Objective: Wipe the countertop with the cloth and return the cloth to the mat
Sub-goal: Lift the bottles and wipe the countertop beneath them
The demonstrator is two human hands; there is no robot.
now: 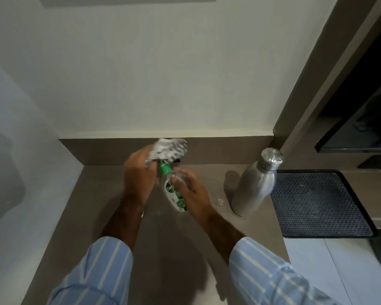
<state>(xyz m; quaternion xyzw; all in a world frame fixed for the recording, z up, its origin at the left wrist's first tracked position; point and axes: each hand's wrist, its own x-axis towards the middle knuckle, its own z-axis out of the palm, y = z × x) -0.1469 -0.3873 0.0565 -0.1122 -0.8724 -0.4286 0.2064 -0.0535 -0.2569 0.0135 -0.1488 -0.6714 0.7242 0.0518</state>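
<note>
The cloth (pixel 168 149) is white and grey and bunched up. It is in the air over the back of the brown tabletop (pixel 92 205), close to the wall (pixel 163 73). The left hand (pixel 139 175) is closed around the cloth. The right hand (pixel 190 188) is closed around a small clear bottle (pixel 174 192) with a green label. The bottle leans, and its green top points up at the cloth and is right next to it. Both arms have blue sleeves (pixel 97 271) with white stripes. A shiny metal bottle (pixel 254 182) stands on the tabletop to the right of the hands. Just beside it lies a black mat (pixel 317 203) with a bumpy pattern. The mat is well apart from the cloth.
</note>
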